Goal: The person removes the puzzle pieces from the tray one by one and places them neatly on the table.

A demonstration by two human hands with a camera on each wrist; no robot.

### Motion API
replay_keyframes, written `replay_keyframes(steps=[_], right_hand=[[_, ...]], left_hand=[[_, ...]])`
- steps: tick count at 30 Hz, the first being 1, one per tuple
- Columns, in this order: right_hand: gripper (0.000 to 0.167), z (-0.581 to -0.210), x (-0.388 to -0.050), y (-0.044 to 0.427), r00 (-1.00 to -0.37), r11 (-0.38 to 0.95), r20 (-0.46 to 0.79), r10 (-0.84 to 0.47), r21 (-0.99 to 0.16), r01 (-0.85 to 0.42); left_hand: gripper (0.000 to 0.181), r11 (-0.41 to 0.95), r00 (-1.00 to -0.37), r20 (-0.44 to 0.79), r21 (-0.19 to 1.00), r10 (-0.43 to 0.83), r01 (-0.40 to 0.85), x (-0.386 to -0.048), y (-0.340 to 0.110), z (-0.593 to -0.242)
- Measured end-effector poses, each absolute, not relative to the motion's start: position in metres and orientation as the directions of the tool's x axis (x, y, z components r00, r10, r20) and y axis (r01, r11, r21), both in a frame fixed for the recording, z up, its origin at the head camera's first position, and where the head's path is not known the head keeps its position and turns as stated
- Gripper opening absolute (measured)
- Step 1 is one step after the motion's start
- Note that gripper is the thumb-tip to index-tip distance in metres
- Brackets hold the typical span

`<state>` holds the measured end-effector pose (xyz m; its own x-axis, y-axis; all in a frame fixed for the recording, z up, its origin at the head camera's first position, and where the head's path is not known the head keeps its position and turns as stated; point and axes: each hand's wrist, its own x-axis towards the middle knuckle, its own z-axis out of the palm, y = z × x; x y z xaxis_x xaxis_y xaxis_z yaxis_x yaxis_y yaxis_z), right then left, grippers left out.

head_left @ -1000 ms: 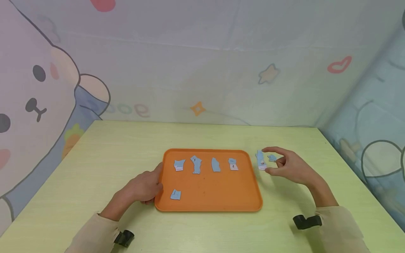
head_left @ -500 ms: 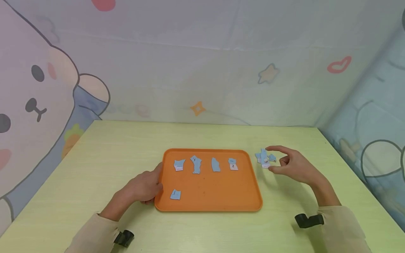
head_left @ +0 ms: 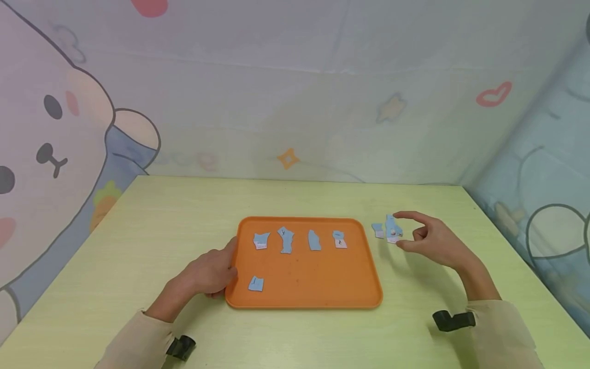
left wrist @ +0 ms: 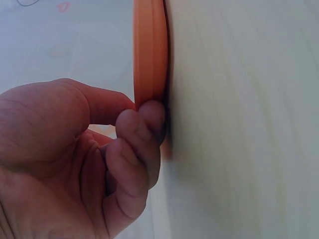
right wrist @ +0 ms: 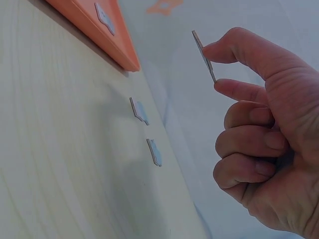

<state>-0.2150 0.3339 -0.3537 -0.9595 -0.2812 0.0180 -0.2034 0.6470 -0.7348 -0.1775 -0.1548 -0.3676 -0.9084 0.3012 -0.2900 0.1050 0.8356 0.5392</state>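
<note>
My right hand (head_left: 430, 241) pinches a flat light-blue puzzle piece (right wrist: 204, 57) between thumb and index finger, raised off the table, its other fingers curled in. Below it on the table lie two more pieces: one (head_left: 378, 230) with a pinkish lower end, and another (right wrist: 154, 153) that the held piece partly covers in the head view. My left hand (head_left: 212, 271) grips the left rim of an orange tray (head_left: 304, 302), its fingertips at the tray's underside in the left wrist view. Several blue pieces lie in the tray, mostly along its far side, with one piece (head_left: 255, 284) at near left.
The pale wooden table (head_left: 184, 205) runs back to a cloth backdrop (head_left: 322, 118) with cartoon prints. A dark strap-like device (head_left: 454, 321) sits at my right wrist and another (head_left: 181, 348) at my left.
My right hand has shifted a little right and away from me with the pinched piece, uncovering the loose piece nearest the tray. My left hand and the tray stay put.
</note>
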Motion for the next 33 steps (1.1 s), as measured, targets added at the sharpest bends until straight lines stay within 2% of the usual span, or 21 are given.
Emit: replay_keyframes(steps=[33], right_hand=[[0.062, -0.365, -0.232, 0.379, -0.974, 0.676, -0.027, -0.225, -0.724, -0.136]], left_hand=[[0.07, 0.843, -0.91, -0.288, 0.526, 0.299, 0.11, -0.177, -0.154, -0.366]])
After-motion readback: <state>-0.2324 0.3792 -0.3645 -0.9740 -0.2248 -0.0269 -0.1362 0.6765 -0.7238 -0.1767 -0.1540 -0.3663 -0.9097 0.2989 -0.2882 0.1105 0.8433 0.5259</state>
